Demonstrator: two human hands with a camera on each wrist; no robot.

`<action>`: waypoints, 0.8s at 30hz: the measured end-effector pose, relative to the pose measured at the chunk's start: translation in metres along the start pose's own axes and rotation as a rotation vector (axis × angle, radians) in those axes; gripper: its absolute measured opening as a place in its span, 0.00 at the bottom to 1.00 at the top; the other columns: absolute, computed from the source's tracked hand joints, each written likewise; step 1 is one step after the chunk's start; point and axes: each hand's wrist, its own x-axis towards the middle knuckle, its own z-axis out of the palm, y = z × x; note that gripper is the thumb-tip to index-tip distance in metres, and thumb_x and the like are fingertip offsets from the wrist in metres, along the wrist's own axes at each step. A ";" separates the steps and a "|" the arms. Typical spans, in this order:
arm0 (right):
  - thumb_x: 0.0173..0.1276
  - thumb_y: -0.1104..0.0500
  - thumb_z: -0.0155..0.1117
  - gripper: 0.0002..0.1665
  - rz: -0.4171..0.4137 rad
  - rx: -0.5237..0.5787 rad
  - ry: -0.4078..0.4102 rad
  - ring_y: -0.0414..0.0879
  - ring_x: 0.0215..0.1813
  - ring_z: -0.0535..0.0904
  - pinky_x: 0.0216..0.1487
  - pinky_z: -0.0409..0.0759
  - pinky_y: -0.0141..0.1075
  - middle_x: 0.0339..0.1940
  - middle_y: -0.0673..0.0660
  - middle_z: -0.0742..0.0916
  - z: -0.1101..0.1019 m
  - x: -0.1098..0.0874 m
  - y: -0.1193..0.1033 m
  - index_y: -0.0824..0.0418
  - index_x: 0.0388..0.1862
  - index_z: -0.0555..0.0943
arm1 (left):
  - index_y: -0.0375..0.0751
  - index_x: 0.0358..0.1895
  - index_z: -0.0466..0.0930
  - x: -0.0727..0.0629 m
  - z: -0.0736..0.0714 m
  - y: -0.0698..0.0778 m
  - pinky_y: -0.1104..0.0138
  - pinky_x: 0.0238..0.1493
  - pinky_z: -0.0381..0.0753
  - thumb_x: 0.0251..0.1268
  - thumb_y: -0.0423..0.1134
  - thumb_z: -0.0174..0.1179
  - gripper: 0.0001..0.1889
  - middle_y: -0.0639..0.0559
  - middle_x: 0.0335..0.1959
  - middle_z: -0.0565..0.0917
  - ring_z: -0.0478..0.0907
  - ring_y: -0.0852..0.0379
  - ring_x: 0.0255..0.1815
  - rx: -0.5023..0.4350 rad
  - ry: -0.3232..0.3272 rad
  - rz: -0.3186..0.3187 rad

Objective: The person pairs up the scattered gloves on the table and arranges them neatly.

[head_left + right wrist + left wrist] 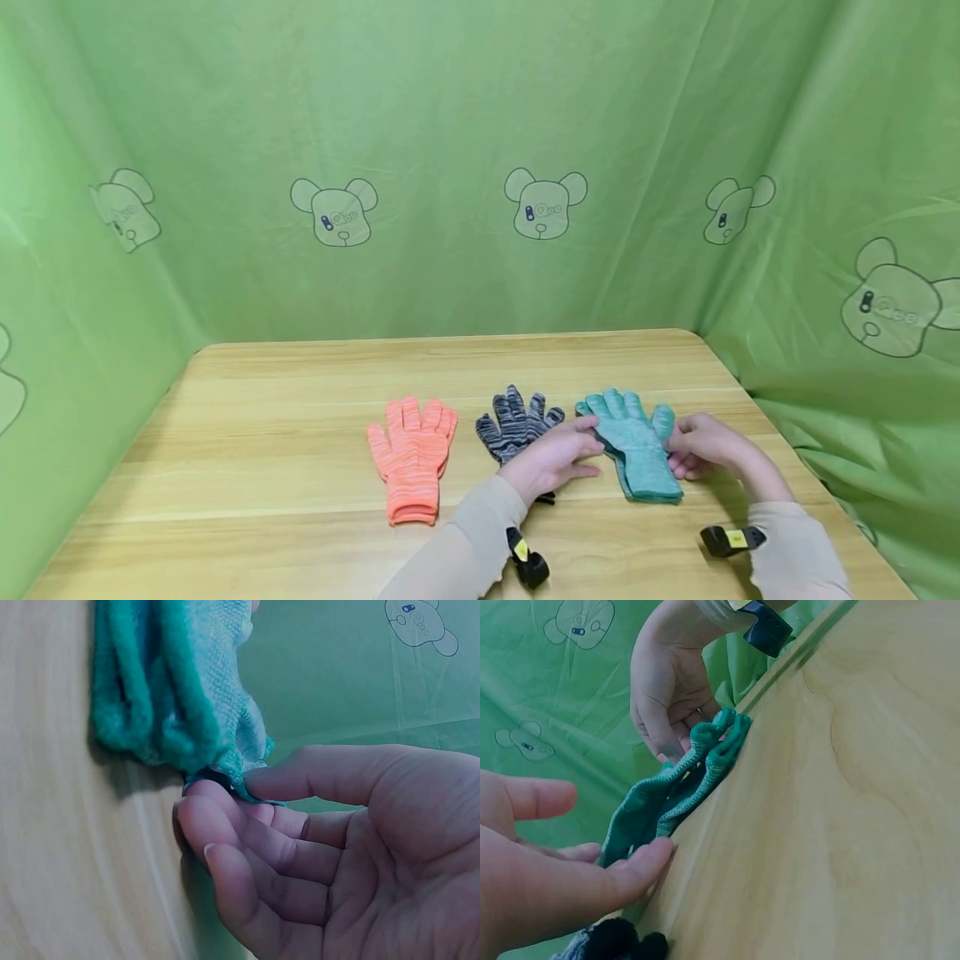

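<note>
A pair of green knit gloves (645, 454) lies at the right of the table, one stacked on the other, fingers pointing away and cuffs toward me. My right hand (705, 446) pinches the right edge of the green gloves between thumb and curled fingers, as the right wrist view shows close up. On the opposite side, my left hand (555, 458) has its fingers extended and spread, fingertips right at the gloves' left edge. Beneath the left hand lie black-and-grey striped gloves (513, 421), their lower part partly hidden by it.
Orange knit gloves (412, 458) lie flat to the left of the striped ones. The wooden table (262, 433) is bordered by green curtains (442, 283) printed with bear heads at the back and sides. Each wrist wears a black camera.
</note>
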 end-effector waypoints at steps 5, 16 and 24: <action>0.69 0.64 0.52 0.08 0.002 0.006 -0.001 0.45 0.25 0.83 0.30 0.84 0.37 0.24 0.57 0.85 0.001 -0.001 -0.001 0.70 0.36 0.74 | 0.30 0.70 0.63 -0.001 0.003 0.001 0.44 0.66 0.70 0.62 0.24 0.52 0.30 0.36 0.73 0.62 0.65 0.38 0.70 0.040 0.034 0.016; 0.69 0.64 0.51 0.07 -0.006 -0.010 -0.001 0.44 0.24 0.81 0.28 0.83 0.36 0.22 0.56 0.84 0.004 0.000 -0.001 0.68 0.33 0.72 | 0.37 0.74 0.59 0.000 -0.001 -0.003 0.49 0.62 0.76 0.64 0.25 0.53 0.33 0.45 0.78 0.56 0.65 0.41 0.71 0.098 -0.057 0.000; 0.69 0.64 0.51 0.07 -0.008 -0.009 -0.022 0.44 0.24 0.82 0.28 0.82 0.35 0.22 0.55 0.84 0.003 0.001 0.000 0.66 0.31 0.71 | 0.34 0.74 0.57 0.000 -0.004 -0.005 0.51 0.58 0.79 0.63 0.24 0.52 0.34 0.39 0.77 0.57 0.73 0.43 0.64 0.103 -0.098 -0.053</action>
